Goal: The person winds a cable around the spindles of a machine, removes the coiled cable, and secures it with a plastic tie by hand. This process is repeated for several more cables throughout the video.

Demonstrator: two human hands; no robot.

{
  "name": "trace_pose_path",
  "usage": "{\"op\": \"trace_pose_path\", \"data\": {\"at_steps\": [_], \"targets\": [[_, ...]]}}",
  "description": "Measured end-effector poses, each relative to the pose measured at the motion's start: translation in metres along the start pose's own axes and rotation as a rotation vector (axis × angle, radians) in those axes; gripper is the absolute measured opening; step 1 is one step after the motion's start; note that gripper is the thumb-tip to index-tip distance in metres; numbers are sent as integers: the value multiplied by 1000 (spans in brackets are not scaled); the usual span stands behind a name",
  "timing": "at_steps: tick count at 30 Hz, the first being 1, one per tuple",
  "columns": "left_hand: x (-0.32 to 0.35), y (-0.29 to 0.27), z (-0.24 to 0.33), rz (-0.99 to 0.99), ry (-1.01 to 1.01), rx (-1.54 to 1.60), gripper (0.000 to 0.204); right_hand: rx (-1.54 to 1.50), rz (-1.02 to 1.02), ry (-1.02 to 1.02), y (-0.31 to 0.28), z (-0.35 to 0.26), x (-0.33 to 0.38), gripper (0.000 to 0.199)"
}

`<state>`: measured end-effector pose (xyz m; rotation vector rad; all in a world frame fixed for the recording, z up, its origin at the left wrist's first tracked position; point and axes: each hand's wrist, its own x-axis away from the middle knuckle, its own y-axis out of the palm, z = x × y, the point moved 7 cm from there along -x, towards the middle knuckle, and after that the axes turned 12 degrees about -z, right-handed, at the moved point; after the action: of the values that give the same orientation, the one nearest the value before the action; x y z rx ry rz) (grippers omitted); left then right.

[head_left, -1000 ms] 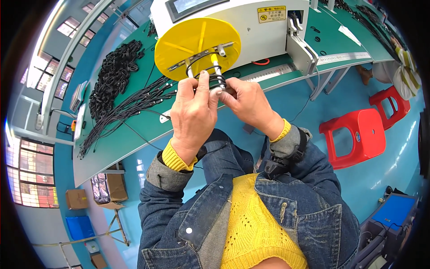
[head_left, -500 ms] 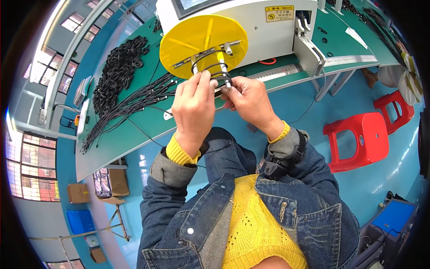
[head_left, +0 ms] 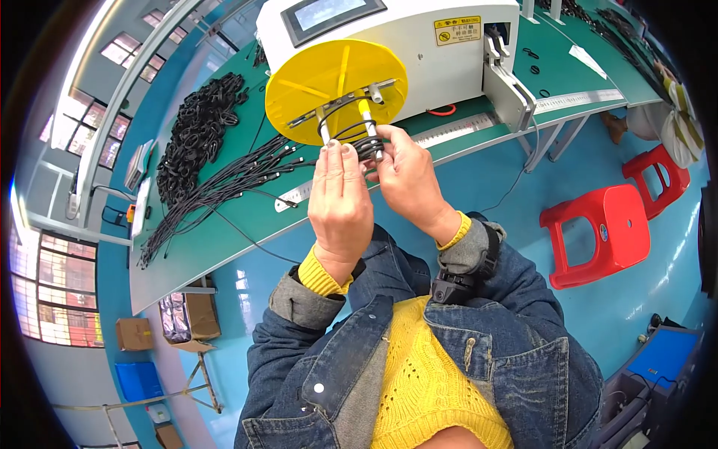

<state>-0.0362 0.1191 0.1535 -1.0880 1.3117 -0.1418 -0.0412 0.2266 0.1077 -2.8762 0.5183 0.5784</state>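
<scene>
A black cable (head_left: 366, 147) is looped around two pale pegs that stick out from a yellow disc (head_left: 299, 86). Its turns are bunched near the outer ends of the pegs. My left hand (head_left: 340, 206) is against the near left side of the loops, its fingers long and together, pressing on the cable. On the other side, my right hand (head_left: 411, 176) grips the bunched loops around the right peg (head_left: 364, 110) with bent fingers. Parts of the fingertips are hidden behind the cable.
The disc is mounted on a white machine (head_left: 419, 63) with a screen (head_left: 329, 13). Black cables (head_left: 217, 183) and a heap of black coils (head_left: 196, 135) lie on the green table at left. A steel ruler (head_left: 456, 129) runs along the table edge; red stools (head_left: 598, 232) stand right.
The loops on the pegs are now bunched closer together. My left hand has shifted slightly right and down, its fingers straighter; my right hand has moved higher along the loops.
</scene>
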Motion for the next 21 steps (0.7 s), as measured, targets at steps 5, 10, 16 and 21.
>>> {"op": "trace_pose_path", "data": {"at_steps": [5,10,16,21], "targets": [[-2,-1,-3,-5,8,31,32,80,-14,-20,1,-3,1,25],[-12,-8,-18,-117,-62,249,34,-67,-38,12,0,-1,-1,25],[-19,8,-35,-249,-85,297,43,-62,-122,11,-3,4,-6,32],[-22,20,-44,-504,-122,550,50,497,-77,-99,-29,1,-21,54]]}}
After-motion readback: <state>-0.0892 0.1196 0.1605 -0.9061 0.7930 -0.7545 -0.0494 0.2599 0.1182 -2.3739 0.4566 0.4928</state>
